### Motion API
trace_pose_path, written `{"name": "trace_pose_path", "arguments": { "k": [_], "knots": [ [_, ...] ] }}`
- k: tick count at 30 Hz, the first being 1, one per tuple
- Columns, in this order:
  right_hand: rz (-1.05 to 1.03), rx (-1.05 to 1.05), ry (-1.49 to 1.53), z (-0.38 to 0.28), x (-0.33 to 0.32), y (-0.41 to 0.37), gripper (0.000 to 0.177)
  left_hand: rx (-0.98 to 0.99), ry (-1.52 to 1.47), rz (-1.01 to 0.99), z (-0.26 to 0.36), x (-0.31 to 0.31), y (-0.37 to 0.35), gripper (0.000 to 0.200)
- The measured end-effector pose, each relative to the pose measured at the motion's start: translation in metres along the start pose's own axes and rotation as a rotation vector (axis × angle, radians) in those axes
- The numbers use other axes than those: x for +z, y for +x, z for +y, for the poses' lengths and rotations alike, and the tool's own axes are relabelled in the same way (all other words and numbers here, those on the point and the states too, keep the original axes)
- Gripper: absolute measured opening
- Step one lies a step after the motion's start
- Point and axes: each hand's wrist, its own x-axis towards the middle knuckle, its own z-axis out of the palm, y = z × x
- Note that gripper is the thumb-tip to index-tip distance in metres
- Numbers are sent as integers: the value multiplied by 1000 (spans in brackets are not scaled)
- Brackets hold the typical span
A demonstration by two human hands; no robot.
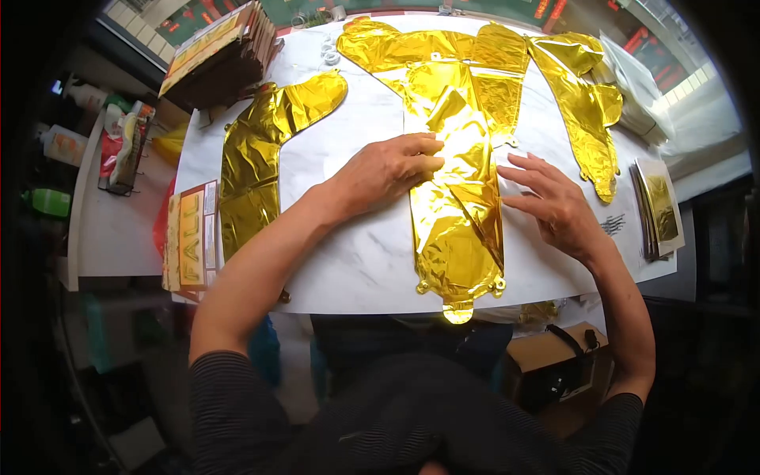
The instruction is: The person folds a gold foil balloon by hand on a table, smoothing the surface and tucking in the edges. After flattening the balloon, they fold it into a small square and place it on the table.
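A flat, uninflated gold foil balloon lies lengthwise in front of me, its tabbed rounded end hanging slightly over the table's near edge. My left hand is at its left edge, fingers bent together over the foil and the thumb hidden beneath. On the other side, my right hand is open, fingers spread and pointing at the foil's right edge; the fingertips are close to it. Creases and bright glare run across the foil. Its far end meets another gold foil piece lying crosswise.
More flat gold foil balloons lie at left and right. A stack of printed packets stands at the back left, with another packet stack below. Packets sit at the right edge of the white marbled table. Clear plastic lies behind.
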Motion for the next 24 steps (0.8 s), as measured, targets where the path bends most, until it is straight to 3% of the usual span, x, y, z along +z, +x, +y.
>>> {"name": "trace_pose_path", "arguments": {
  "k": [3, 17, 21, 23, 24],
  "knots": [
    [-124, -129, -326, -3, -6, -15, 31, -6, 1, -8, 1, -1, 0, 29],
    [67, -284, -235, 4, 9, -10, 18, -8, 11, -10, 1, 1, 0, 32],
    [18, -286, -178, -2, 6, -24, 25, 5, -5, 21, 1, 1, 1, 24],
    [-31, -256, -144, -9, 11, -29, 41, 5, 4, 21, 1, 1, 0, 24],
    [-32, -251, -141, -13, 14, -26, 41, 6, 10, 25, 1, 1, 1, 24]
  ]
}}
